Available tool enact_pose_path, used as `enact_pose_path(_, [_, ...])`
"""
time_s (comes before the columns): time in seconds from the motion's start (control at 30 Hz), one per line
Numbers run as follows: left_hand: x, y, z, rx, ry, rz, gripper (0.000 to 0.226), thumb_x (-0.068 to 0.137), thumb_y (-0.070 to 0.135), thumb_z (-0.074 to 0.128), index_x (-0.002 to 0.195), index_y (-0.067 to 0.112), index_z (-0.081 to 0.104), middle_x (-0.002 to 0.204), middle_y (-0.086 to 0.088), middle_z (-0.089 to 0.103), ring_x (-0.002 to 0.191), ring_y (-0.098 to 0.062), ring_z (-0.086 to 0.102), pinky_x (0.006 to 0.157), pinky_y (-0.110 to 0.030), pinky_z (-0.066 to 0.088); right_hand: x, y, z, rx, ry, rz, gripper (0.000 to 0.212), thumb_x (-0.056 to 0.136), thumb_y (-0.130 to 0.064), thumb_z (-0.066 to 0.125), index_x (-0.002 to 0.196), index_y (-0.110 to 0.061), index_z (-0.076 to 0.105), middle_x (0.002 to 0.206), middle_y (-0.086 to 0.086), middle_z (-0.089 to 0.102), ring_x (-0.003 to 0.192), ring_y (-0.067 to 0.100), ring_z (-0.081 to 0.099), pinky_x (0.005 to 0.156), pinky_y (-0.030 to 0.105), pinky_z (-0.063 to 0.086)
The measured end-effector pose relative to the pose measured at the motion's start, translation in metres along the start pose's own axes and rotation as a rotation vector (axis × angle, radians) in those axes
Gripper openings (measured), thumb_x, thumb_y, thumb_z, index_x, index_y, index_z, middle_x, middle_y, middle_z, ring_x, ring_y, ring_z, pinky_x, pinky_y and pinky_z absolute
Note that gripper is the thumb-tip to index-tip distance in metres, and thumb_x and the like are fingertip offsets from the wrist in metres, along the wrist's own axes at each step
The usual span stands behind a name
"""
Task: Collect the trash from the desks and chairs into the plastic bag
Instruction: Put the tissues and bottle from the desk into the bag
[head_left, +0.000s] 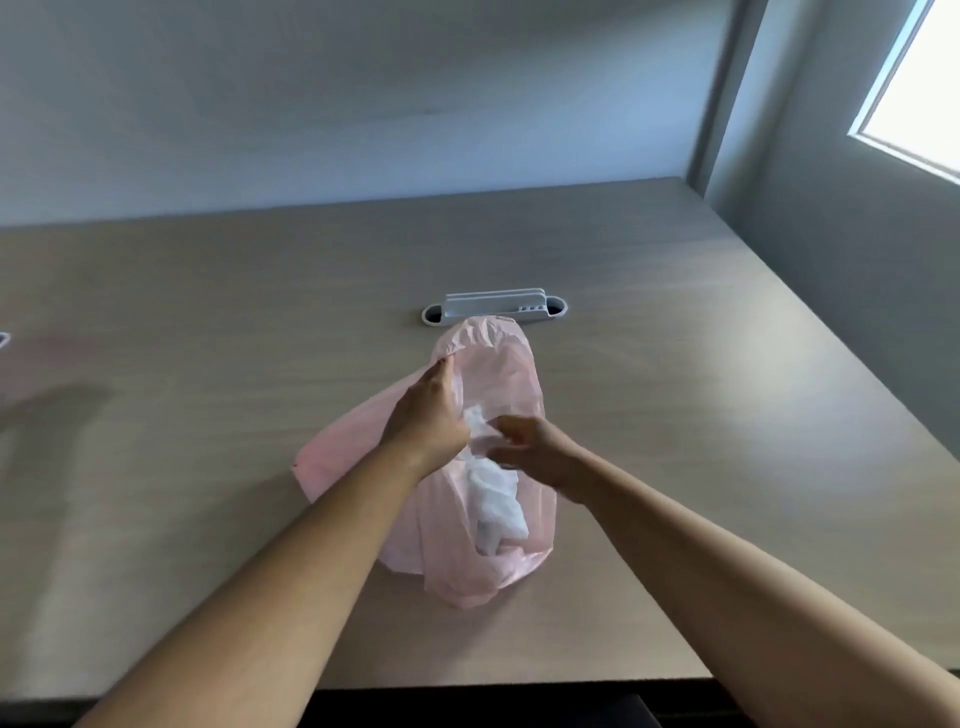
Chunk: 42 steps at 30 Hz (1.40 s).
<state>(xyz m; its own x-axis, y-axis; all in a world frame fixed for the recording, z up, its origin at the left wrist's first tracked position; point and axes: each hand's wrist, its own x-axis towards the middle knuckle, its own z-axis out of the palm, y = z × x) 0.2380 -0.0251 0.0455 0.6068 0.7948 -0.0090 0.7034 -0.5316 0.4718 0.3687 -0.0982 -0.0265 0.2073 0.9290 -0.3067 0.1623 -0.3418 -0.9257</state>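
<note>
A thin pink plastic bag (498, 374) lies on the wooden desk (208, 322), its mouth held up and open toward me. My left hand (428, 415) grips the bag's left rim and lifts it. My right hand (535, 449) is at the bag's mouth with curled fingers on crumpled white paper (496, 496); more of that white trash shows through the pink film lower down. Motion blur hides how the right fingers hold the paper.
A grey cable-slot fitting (493, 307) is set into the desk just behind the bag. The wall rises behind the desk, and a bright window (919, 88) is at the far right. The desk's front edge runs below my forearms.
</note>
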Motion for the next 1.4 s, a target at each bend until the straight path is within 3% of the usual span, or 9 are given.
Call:
enact_pose_path(0.07, [-0.007, -0.005, -0.009, -0.004, 0.013, -0.013, 0.082, 0.081, 0.005, 0.058, 0.151, 0.013, 0.016, 0.152, -0.01, 0.035, 0.134, -0.029, 0.041, 0.104, -0.03, 0.036, -0.005, 0.002, 0.016, -0.15, -0.199, 0.036, 0.043, 0.083, -0.023, 0.07, 0.124, -0.025, 0.059, 0.117, -0.009, 0.06, 0.106, 0.01, 0.056, 0.09, 0.024, 0.043])
enact_pose_path(0.23, [-0.021, -0.02, -0.025, -0.022, 0.03, -0.039, 0.086, 0.08, 0.007, 0.062, 0.151, 0.013, 0.015, 0.152, -0.008, 0.035, 0.133, -0.029, 0.042, 0.103, -0.031, 0.038, -0.009, 0.013, -0.007, -0.385, 0.547, -0.088, 0.008, 0.082, -0.02, 0.062, 0.078, -0.02, 0.069, 0.095, -0.002, 0.062, 0.084, 0.014, 0.056, 0.072, 0.022, 0.038])
enact_pose_path(0.3, [-0.025, -0.026, -0.028, -0.014, 0.036, -0.049, 0.084, 0.08, 0.005, 0.06, 0.151, 0.013, 0.015, 0.151, -0.009, 0.036, 0.132, -0.03, 0.043, 0.101, -0.031, 0.038, -0.007, 0.032, -0.015, -0.393, 0.52, 0.074, 0.007, 0.081, -0.02, 0.059, 0.085, -0.023, 0.065, 0.108, 0.004, 0.059, 0.1, 0.022, 0.055, 0.079, 0.026, 0.041])
enact_pose_path(0.43, [-0.035, -0.039, -0.035, 0.009, 0.061, -0.053, 0.081, 0.083, 0.004, 0.054, 0.152, 0.016, 0.014, 0.153, -0.007, 0.034, 0.131, -0.028, 0.043, 0.099, -0.03, 0.039, -0.005, 0.07, 0.003, -0.078, 0.463, 0.38, 0.054, 0.089, -0.021, 0.056, 0.134, -0.006, 0.031, 0.118, 0.019, 0.058, 0.095, 0.029, 0.057, 0.081, 0.031, 0.043])
enact_pose_path(0.53, [-0.045, -0.049, -0.04, 0.01, 0.056, -0.061, 0.083, 0.081, 0.004, 0.053, 0.152, 0.02, 0.013, 0.152, -0.004, 0.036, 0.129, -0.026, 0.046, 0.097, -0.028, 0.041, -0.005, 0.082, 0.022, -0.072, 0.39, 0.423, 0.031, 0.084, -0.024, 0.059, 0.106, -0.003, 0.059, 0.094, 0.013, 0.066, 0.088, 0.029, 0.062, 0.075, 0.031, 0.047])
enact_pose_path(0.63, [-0.051, -0.059, -0.05, 0.02, 0.078, -0.06, 0.085, 0.078, 0.001, 0.051, 0.151, 0.025, 0.015, 0.146, -0.003, 0.043, 0.12, -0.027, 0.052, 0.087, -0.025, 0.043, -0.004, 0.066, 0.03, -0.083, 0.458, 0.309, 0.018, 0.081, -0.015, 0.053, 0.066, -0.01, 0.063, 0.066, 0.008, 0.061, 0.064, 0.026, 0.057, 0.061, 0.029, 0.045])
enact_pose_path(0.87, [-0.052, -0.068, -0.101, 0.085, 0.199, -0.088, 0.081, 0.08, 0.004, 0.053, 0.151, 0.015, 0.017, 0.146, -0.01, 0.043, 0.124, -0.032, 0.05, 0.095, -0.033, 0.043, -0.004, -0.059, -0.014, 0.028, 0.738, -0.083, 0.02, 0.082, -0.015, 0.054, 0.084, -0.001, 0.069, 0.079, 0.014, 0.066, 0.072, 0.024, 0.057, 0.064, 0.027, 0.043])
enact_pose_path(1.1, [-0.048, -0.063, -0.133, 0.047, 0.166, -0.183, 0.102, 0.073, 0.032, 0.076, 0.151, 0.009, 0.013, 0.146, -0.015, 0.041, 0.131, -0.033, 0.045, 0.106, -0.036, 0.036, -0.017, -0.15, -0.051, 0.083, 0.773, -0.343, 0.022, 0.084, -0.013, 0.057, 0.085, -0.02, 0.077, 0.084, 0.002, 0.072, 0.073, 0.017, 0.06, 0.067, 0.028, 0.044])
enact_pose_path(1.4, [-0.037, -0.055, -0.101, 0.107, -0.039, -0.223, 0.099, 0.083, 0.027, 0.066, 0.151, 0.005, -0.003, 0.15, -0.017, 0.034, 0.133, -0.032, 0.042, 0.106, -0.034, 0.035, -0.023, -0.134, -0.069, -0.022, 0.89, -0.304, 0.03, 0.09, -0.01, 0.047, 0.088, -0.018, 0.076, 0.082, 0.002, 0.068, 0.076, 0.018, 0.058, 0.066, 0.024, 0.044])
